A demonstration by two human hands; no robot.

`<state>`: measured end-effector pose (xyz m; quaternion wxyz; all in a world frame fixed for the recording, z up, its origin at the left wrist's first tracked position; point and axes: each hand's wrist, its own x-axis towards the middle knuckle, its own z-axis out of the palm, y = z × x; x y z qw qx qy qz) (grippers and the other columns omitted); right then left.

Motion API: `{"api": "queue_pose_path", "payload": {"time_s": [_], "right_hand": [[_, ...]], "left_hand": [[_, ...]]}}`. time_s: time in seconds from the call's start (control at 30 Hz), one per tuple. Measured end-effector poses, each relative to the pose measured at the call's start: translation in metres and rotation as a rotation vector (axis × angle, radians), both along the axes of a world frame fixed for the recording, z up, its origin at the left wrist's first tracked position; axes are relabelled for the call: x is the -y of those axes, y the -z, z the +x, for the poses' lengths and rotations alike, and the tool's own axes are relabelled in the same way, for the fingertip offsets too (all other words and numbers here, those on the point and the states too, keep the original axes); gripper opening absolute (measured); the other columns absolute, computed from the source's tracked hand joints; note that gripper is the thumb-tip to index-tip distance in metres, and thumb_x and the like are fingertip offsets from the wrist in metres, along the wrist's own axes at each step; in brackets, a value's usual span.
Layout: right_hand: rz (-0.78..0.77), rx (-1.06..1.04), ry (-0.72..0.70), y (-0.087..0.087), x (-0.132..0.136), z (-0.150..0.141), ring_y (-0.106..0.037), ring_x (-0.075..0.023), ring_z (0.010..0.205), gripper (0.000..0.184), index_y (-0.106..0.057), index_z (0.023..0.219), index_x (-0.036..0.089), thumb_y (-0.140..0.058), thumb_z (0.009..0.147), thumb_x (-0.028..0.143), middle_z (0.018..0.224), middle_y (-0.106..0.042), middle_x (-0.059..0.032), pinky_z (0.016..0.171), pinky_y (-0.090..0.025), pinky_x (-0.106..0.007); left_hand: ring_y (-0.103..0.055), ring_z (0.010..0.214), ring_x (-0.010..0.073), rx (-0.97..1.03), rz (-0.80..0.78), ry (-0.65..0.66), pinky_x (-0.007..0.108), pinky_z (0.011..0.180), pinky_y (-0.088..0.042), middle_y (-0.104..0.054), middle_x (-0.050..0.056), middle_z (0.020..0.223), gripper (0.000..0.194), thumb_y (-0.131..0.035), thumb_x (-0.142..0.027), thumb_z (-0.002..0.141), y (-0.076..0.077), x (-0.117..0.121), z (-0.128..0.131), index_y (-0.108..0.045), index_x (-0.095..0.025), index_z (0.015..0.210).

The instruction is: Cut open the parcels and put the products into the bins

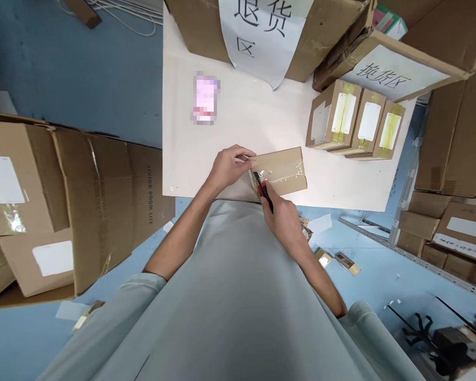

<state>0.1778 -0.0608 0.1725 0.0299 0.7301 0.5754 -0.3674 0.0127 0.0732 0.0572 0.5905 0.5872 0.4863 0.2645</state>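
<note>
A small brown cardboard box (283, 168) with clear shiny tape lies near the front edge of the white table (190, 159). At the box's left end, my left hand (232, 168) grips its upper corner between thumb and fingers. My right hand (283, 216) is wrapped round a red and black box cutter (265, 194). The cutter's tip touches or hovers just over the taped left end; which of the two I cannot tell.
Three taped boxes with white labels (367, 120) stand at the table's right. Two large cartons with paper signs, one left (202, 32) and one right (381, 42), line the back. A blurred pink item (205, 99) lies at the left. A big carton (107, 196) holding boxes stands left of me.
</note>
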Motion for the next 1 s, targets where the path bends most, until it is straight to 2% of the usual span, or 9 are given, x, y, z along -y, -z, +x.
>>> {"api": "queue_pose_path", "payload": {"time_s": [0.23,0.37,0.47,0.73,1.0], "right_hand": [[-0.139,0.188,-0.066,-0.012,-0.014,-0.029,-0.083,-0.0336,0.101,0.062,-0.037,0.178,0.015,-0.035,0.117,0.020,0.116,-0.085,-0.0180,0.090,-0.062,-0.042],[-0.247,0.291,-0.122,-0.020,-0.011,-0.045,-0.084,-0.0330,0.099,0.069,-0.032,0.180,0.012,-0.042,0.111,0.013,0.117,-0.083,-0.0232,0.084,-0.064,-0.040],[-0.285,0.311,-0.157,-0.026,-0.003,-0.049,-0.084,-0.0326,0.097,0.074,-0.032,0.180,0.011,-0.046,0.107,0.010,0.111,-0.082,-0.0232,0.082,-0.065,-0.039],[-0.306,0.290,-0.168,-0.029,0.028,-0.043,-0.084,-0.0302,0.094,0.074,-0.037,0.178,0.013,-0.042,0.105,0.006,0.105,-0.083,-0.0196,0.077,-0.064,-0.035],[-0.267,0.202,-0.213,-0.032,0.032,-0.018,-0.082,-0.0314,0.095,0.065,-0.039,0.178,0.014,-0.039,0.113,0.014,0.108,-0.083,-0.0191,0.078,-0.060,-0.036]], "left_hand": [[-0.078,0.103,0.0236,-0.026,0.032,-0.020,0.042,0.097,-0.071,-0.082,0.006,0.115,0.020,-0.088,-0.031,0.090,0.005,0.001,0.001,-0.086,-0.023,0.108],[-0.078,0.101,0.0233,-0.057,0.016,-0.045,0.043,0.099,-0.071,-0.082,0.006,0.112,0.017,-0.086,-0.023,0.088,0.005,0.006,0.004,-0.086,-0.023,0.105],[-0.079,0.103,0.0234,-0.060,0.010,-0.075,0.042,0.097,-0.071,-0.082,0.006,0.114,0.016,-0.084,-0.022,0.089,0.004,0.012,0.006,-0.086,-0.023,0.105],[-0.079,0.105,0.0221,-0.060,0.054,-0.091,0.040,0.096,-0.071,-0.081,0.007,0.122,0.020,-0.081,-0.026,0.093,0.010,0.020,0.004,-0.085,-0.023,0.113],[-0.079,0.109,0.0236,-0.102,0.079,-0.062,0.039,0.093,-0.071,-0.080,0.009,0.127,0.025,-0.082,-0.032,0.096,0.012,0.021,0.003,-0.084,-0.022,0.119]]}}
